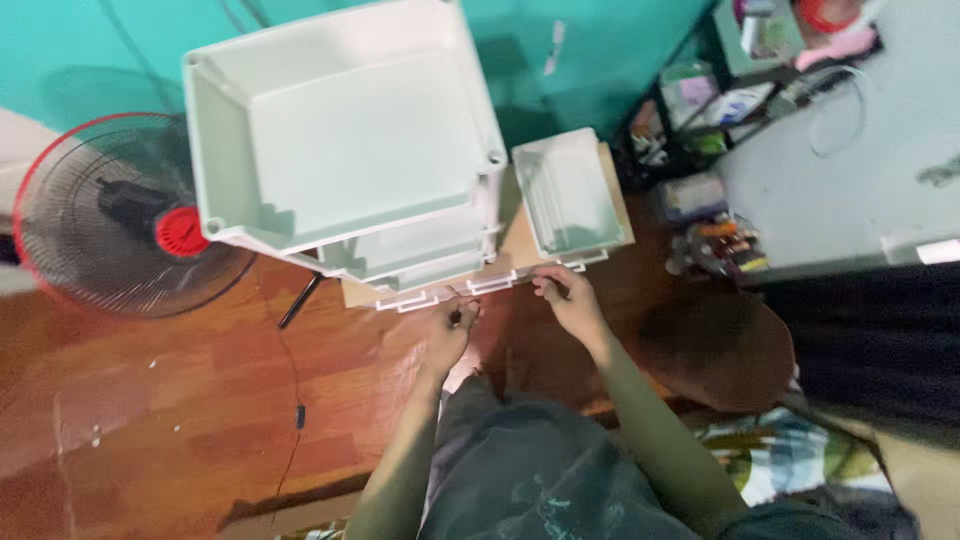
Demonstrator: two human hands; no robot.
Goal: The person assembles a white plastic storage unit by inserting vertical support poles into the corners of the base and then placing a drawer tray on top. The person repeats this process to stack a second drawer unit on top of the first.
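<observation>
Hands meet at the front edge of the white drawer unit (pixel 350 140) standing on the wooden floor (pixel 150 400): left hand (pixel 452 335) pinches a small dark tool (pixel 456 317), right hand (pixel 566 298) presses fingertips on a drawer front (pixel 492 283).

Drawer cabinet (pixel 350 150): pale white plastic. Pulled drawer (pixel 568 195): same white. Fan (pixel 120 215): red rim and hub, dark grille. Floor (pixel 150 400): reddish-brown wood. Wall (pixel 90 50): teal.
</observation>
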